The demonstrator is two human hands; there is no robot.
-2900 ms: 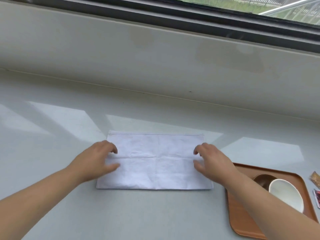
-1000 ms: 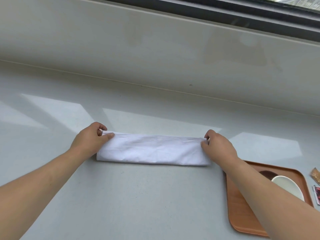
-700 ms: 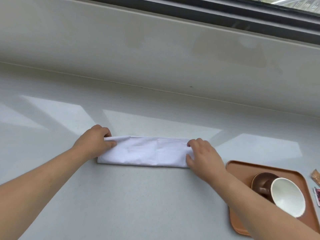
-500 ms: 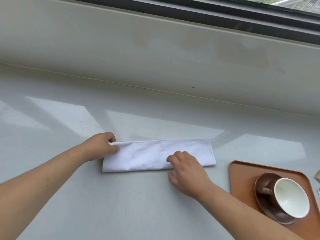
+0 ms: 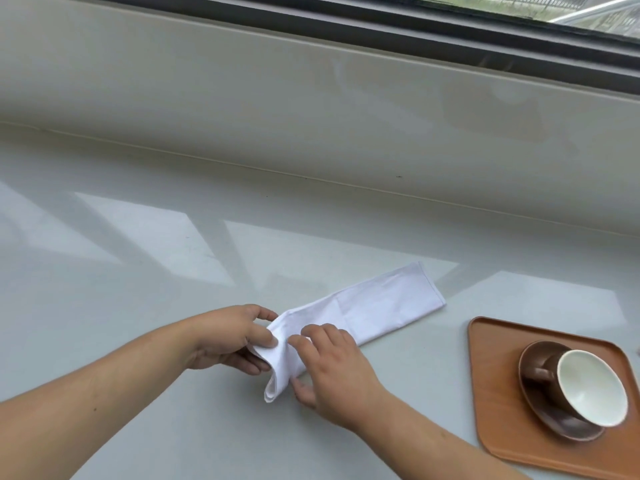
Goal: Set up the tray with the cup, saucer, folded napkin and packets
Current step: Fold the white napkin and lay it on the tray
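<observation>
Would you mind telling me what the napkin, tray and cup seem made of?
Napkin: white cloth, apparently; stitched hem, soft drape. Tray: matte orange-brown, wood or plastic, unclear. Cup: likely glazed ceramic; brown outside, glossy white inside.

A window-side serving spot, of the kind found in a home or café; which of the two cannot be told. A smooth pale grey desk (image 5: pixel 173 271) runs under a dark-framed window (image 5: pixel 450 32) with greenery and railings outside. A brown cup (image 5: pixel 585 386) on its saucer (image 5: pixel 540 410) stands on a wooden tray (image 5: pixel 491 393), with a white cloth napkin (image 5: pixel 381 306) beside it.
</observation>
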